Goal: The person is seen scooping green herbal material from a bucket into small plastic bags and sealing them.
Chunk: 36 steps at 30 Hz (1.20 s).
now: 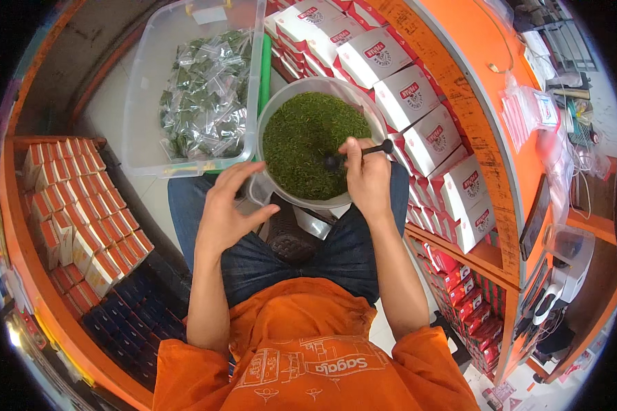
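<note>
A round clear plastic tub point(373, 110) stands in front of me between my knees, holding chopped dried green herbs point(313, 138). My right hand point(367, 180) grips a black plastic spoon point(378, 148) over the tub's right side, its dark bowl down in the herbs. Beside the tub's lower left rim is my left hand point(231, 205), fingers spread and thumb apart, holding nothing; whether a fingertip touches the rim, I cannot tell. To the left of the tub, a large clear plastic bin point(144, 113) holds many small zip bags of green herbs point(211, 97).
Stacked white and red food boxes point(409, 97) line an orange shelf on the right, above red packages point(468, 303). On the left shelf stand orange and cream cartons point(87, 216) with dark blue boxes point(128, 329) below. An orange counter point(463, 31) curves along the right.
</note>
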Motion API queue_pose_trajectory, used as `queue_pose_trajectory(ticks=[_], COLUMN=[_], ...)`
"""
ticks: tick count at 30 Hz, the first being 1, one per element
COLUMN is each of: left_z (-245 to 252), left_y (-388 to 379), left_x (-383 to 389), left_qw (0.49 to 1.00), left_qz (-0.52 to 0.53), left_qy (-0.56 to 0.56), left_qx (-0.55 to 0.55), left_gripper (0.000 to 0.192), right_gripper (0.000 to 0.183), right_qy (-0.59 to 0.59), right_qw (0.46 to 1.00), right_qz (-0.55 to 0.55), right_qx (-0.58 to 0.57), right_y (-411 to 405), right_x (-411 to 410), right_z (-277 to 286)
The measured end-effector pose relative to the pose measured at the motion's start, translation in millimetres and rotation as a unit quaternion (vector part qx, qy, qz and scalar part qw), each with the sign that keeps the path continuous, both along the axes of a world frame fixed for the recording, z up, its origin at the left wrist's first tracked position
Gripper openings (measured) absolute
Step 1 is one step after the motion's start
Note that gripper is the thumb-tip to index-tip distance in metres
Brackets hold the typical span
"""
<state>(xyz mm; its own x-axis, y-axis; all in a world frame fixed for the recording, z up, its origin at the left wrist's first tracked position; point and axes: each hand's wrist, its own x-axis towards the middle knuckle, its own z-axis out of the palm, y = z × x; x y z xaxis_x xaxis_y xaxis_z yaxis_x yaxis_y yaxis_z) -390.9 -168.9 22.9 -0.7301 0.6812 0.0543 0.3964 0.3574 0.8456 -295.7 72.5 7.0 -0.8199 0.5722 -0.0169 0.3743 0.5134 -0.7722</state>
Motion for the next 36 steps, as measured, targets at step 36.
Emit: queue_pose_trajectory(ticks=[36], left_z=[-7.2], left_y=[83.3], left_x=[-19.6], left_qw=[0.988], left_qz=[-0.107], left_qy=[-0.102], left_qx=[0.037], left_gripper=[0.069], right_gripper=[0.014], right_qy=[0.112], right_qw=[0.988], right_qz=[0.085], right_qx=[-0.062], right_y=[-1.8], right_x=[65.9], right_z=[5.0])
